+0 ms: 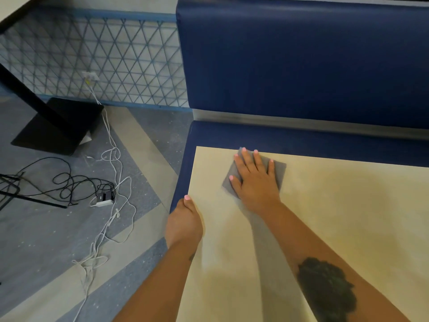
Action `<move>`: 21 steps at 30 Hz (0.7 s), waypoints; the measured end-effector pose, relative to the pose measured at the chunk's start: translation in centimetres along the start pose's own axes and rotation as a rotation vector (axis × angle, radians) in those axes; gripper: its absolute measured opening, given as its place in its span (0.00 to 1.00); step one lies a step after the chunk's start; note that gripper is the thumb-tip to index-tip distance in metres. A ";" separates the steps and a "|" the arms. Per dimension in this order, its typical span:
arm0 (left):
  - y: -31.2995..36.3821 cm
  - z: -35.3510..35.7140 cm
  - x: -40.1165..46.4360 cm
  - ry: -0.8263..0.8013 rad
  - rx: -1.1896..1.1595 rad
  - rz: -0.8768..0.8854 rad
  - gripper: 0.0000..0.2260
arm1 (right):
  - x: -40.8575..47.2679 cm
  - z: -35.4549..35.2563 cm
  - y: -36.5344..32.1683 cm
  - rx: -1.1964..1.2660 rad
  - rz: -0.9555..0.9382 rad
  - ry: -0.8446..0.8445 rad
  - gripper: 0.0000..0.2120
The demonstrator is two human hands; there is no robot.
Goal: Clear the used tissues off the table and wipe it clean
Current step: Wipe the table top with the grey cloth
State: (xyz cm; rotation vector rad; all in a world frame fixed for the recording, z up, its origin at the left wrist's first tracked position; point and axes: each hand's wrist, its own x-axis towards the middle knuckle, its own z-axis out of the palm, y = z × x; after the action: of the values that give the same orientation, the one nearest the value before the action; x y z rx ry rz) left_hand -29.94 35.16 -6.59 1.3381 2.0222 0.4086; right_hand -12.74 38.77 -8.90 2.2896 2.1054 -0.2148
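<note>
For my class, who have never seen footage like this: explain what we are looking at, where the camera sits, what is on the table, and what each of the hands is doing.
There is no machine here, only a person's two bare hands. The single picture comes from a camera worn on the person's head, looking forward and down. The right hand lies flat, fingers spread, pressing a grey cloth onto a cream table near its far left corner. The left hand grips the table's left edge, thumb on top. No tissues show on the visible tabletop. Behind the table stands a blue bench seat. On the floor to the left lie tangled cables and a black stand base.
</note>
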 end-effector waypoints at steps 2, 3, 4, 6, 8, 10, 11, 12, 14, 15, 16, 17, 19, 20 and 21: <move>0.0 0.0 -0.1 0.004 0.001 0.001 0.23 | 1.9 0.0 -2.0 0.021 0.058 -0.004 0.30; 0.0 0.0 -0.1 0.006 0.001 -0.001 0.23 | 2.4 0.0 -3.2 0.039 0.052 -0.014 0.30; 0.0 0.0 0.0 0.008 0.002 -0.002 0.22 | 2.3 0.0 -4.3 0.051 0.022 -0.024 0.30; -0.1 0.1 0.0 0.012 0.006 -0.002 0.22 | 0.9 0.1 -5.5 0.058 -0.077 -0.037 0.30; -0.1 0.1 0.1 0.015 0.017 0.001 0.22 | -1.5 0.3 -4.9 0.069 -0.169 -0.034 0.31; -0.2 0.2 0.2 0.015 0.025 0.007 0.23 | -3.6 0.4 -2.9 0.074 -0.183 -0.027 0.31; -0.2 0.2 0.2 0.014 0.029 0.010 0.23 | -4.2 0.4 -1.5 0.064 -0.159 -0.026 0.32; -0.3 0.2 0.2 0.013 0.033 0.011 0.23 | -4.4 0.3 -0.1 0.051 -0.126 -0.024 0.33; -0.4 0.3 0.2 0.015 0.043 0.006 0.24 | -3.7 0.1 2.0 0.022 -0.059 -0.020 0.34; -0.4 0.4 0.2 0.018 0.049 0.003 0.24 | -2.8 0.0 2.5 0.007 -0.024 -0.019 0.34; -0.4 0.4 0.3 0.022 0.052 0.002 0.24 | -1.7 -0.1 2.5 0.000 0.011 -0.011 0.33; -0.4 0.4 0.3 0.024 0.054 0.003 0.24 | -0.6 0.0 2.2 0.000 0.046 -0.001 0.31; -0.4 0.4 0.2 0.027 0.044 0.010 0.23 | 1.0 0.1 0.9 0.013 0.088 0.002 0.29; -0.4 0.4 0.1 0.027 0.035 0.013 0.23 | 1.2 0.1 0.2 0.014 0.081 -0.003 0.30; -0.3 0.4 0.1 0.028 0.027 0.012 0.23 | 1.0 0.2 -0.4 0.005 0.048 -0.005 0.30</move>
State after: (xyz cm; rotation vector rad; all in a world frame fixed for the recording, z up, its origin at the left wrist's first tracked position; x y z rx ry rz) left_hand -29.94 35.04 -7.10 1.3683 2.0498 0.4087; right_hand -13.11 39.73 -9.19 2.3366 2.0477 -0.2243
